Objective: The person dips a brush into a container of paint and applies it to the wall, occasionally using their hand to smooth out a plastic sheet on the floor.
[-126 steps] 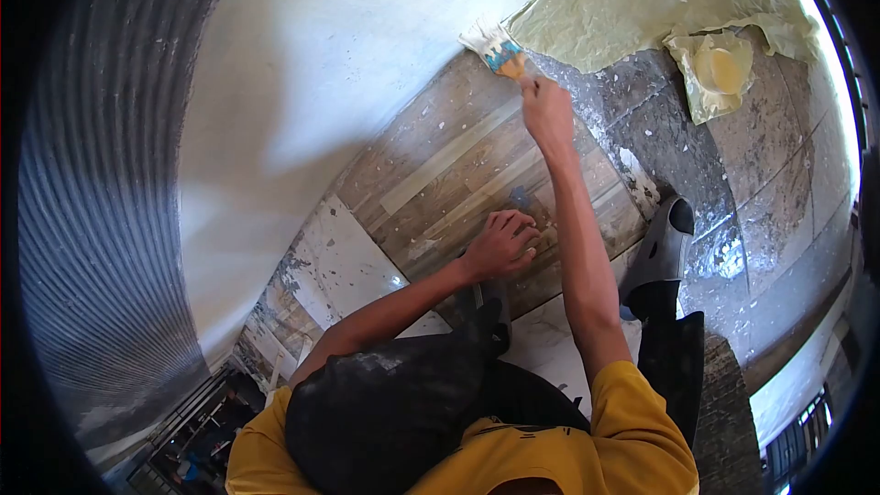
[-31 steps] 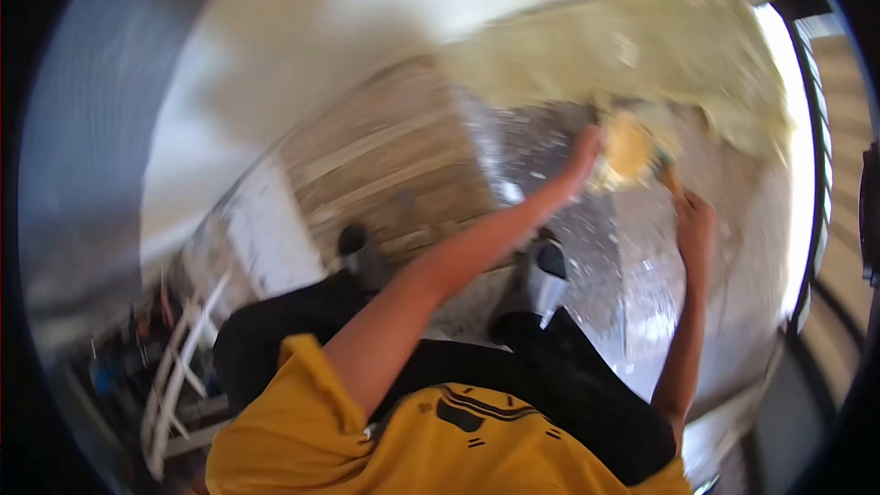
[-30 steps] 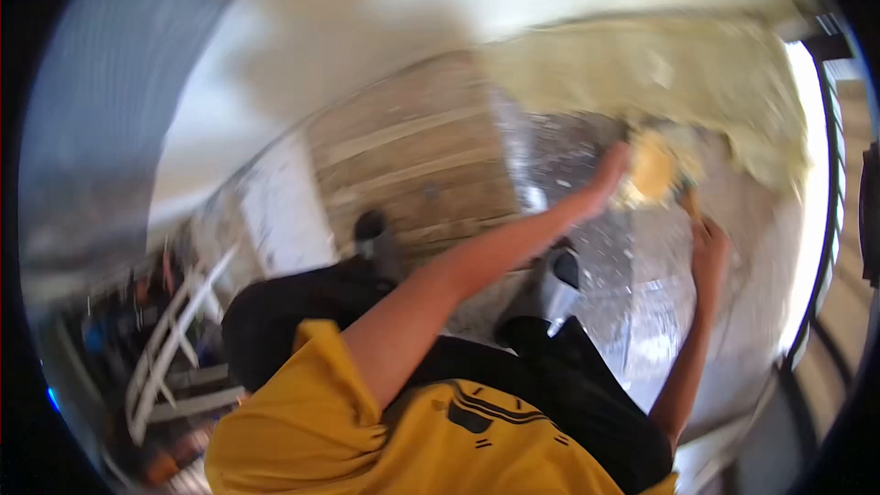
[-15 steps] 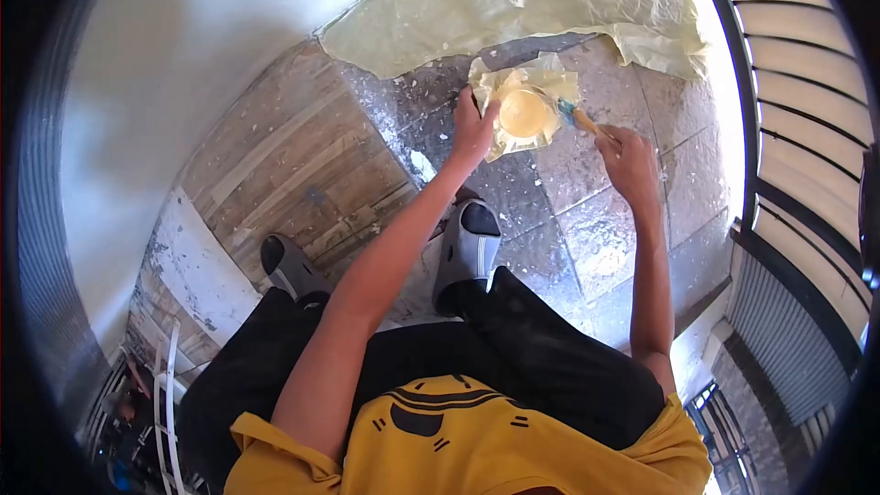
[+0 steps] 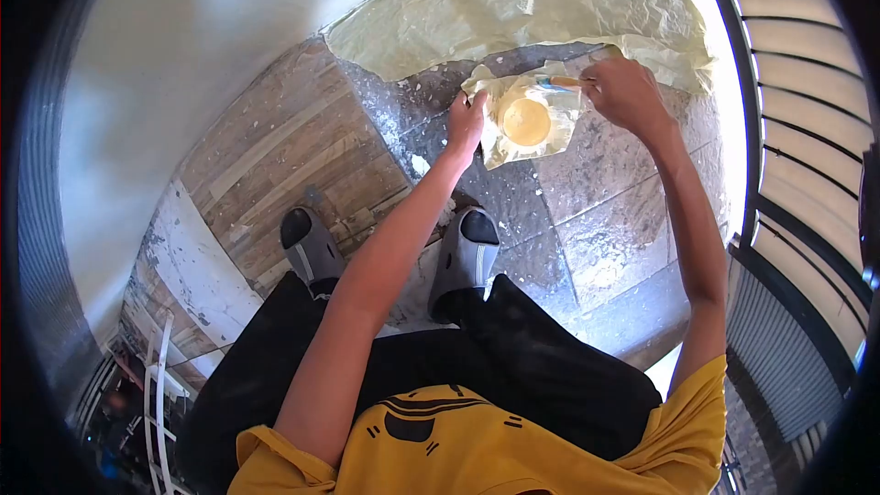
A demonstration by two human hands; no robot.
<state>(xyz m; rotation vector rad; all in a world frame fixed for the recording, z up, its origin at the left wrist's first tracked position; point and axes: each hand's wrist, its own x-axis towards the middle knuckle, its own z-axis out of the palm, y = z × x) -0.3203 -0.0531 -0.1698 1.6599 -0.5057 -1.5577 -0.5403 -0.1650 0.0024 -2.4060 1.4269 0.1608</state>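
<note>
A round container of cream-yellow paint point(image 5: 526, 121) is out over the floor, ringed by a crumpled pale sheet point(image 5: 500, 148) that spreads past its rim. My left hand point(image 5: 466, 126) grips the sheet-covered left side of this container. In my right hand point(image 5: 628, 96) is a paintbrush point(image 5: 566, 82), its wooden handle closed in the fingers. The brush head, with some blue on it, lies over the sheet at the container's upper right. Whether the bristles touch the sheet cannot be made out.
A translucent yellowish sheet point(image 5: 522, 5) covers the floor along the white wall point(image 5: 229, 9). Paint-spotted tiles point(image 5: 605, 229) surround my shoes point(image 5: 467, 252). Barred metalwork point(image 5: 793, 82) stands at the right. White metal rails point(image 5: 158, 403) appear at lower left.
My right hand has moved up, and the brush has swung from the container's right side to its upper right, now nearly level. My left hand keeps its grip, shifted slightly.
</note>
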